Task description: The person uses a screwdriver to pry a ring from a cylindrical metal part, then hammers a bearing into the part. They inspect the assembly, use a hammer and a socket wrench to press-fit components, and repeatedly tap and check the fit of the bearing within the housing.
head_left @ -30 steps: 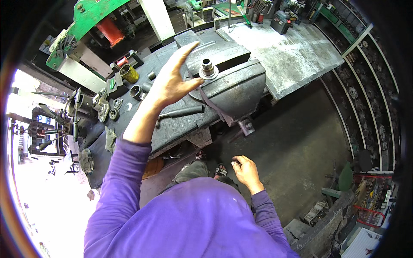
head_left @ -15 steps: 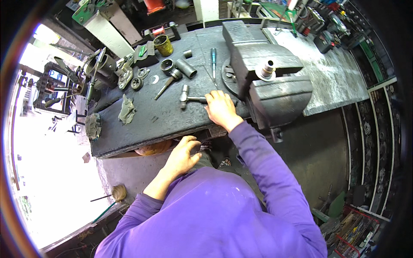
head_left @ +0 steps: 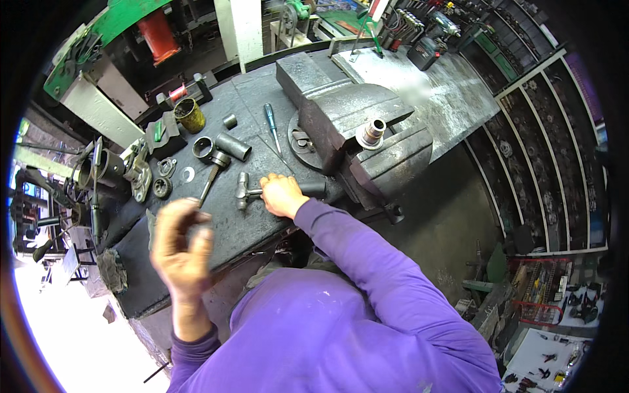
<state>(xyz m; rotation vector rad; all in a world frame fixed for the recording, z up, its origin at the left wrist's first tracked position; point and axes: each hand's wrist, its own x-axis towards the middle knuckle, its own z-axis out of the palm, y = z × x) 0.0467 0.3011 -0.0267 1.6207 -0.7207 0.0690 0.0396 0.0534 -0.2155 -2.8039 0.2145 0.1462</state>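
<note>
On the dark workbench (head_left: 242, 229) lies a ball-peen hammer (head_left: 243, 191), its head toward the left. My right hand (head_left: 282, 195) is closed round its handle close to the head. My left hand (head_left: 183, 252) is raised at the bench's near edge, slightly blurred; its fingers are curved and apart with nothing visible in them. Right of the hammer stands a large bench vise (head_left: 354, 108), with a shiny stepped metal piece (head_left: 373, 132) upright at its jaws. A blue-handled screwdriver (head_left: 270, 119) and a thin rod (head_left: 275, 154) lie beside the vise.
Behind my left hand are a metal tube (head_left: 233, 147), a connecting-rod-like part (head_left: 211, 175), a washer (head_left: 189, 174), a small gear (head_left: 162, 187) and a yellow can (head_left: 190, 116). A grey rag (head_left: 113, 270) hangs at the left corner. Shelves (head_left: 544, 150) stand at right.
My left hand has risen from near my waist, moving left and up over the bench's near edge. My right hand has closed round the hammer handle nearer the head. The view has turned right.
</note>
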